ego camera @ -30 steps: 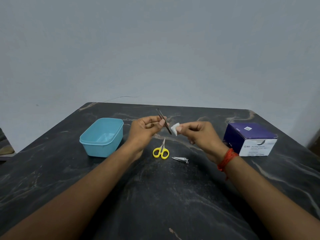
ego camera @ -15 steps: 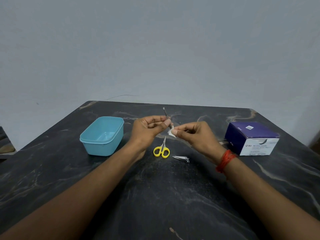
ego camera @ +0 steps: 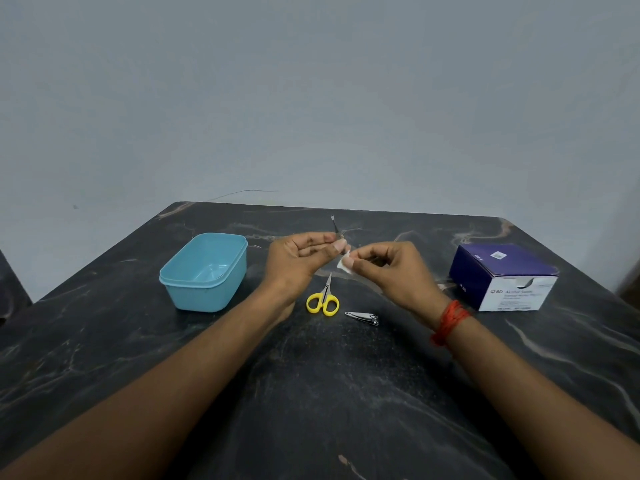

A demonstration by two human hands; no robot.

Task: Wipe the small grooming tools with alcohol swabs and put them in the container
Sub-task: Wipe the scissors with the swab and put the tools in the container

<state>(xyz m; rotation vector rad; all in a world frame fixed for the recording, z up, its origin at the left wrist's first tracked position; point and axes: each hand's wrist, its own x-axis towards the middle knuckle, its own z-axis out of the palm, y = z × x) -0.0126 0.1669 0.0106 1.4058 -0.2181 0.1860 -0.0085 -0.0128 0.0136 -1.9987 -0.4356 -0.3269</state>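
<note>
My left hand [ego camera: 299, 259] pinches slim metal tweezers [ego camera: 335, 225], whose upper end sticks up above the fingers. My right hand [ego camera: 388, 271] holds a small white alcohol swab [ego camera: 345, 265] pressed around the tweezers' lower end, just beside the left fingertips. Both hands hover above the table's middle. Below them lie yellow-handled scissors [ego camera: 322, 299] and a metal nail clipper [ego camera: 363, 317] on the dark marble table [ego camera: 311, 393]. An open light-blue plastic container [ego camera: 204, 271] stands to the left, with nothing visible inside it.
A purple and white box of alcohol swabs [ego camera: 504, 277] sits at the right of the table. A plain grey wall rises behind the table's far edge. A red thread band circles my right wrist [ego camera: 450, 320].
The tweezers have turned more upright in my left hand. My right hand has brought the swab from beside the tweezers onto their lower end, close against the left fingers.
</note>
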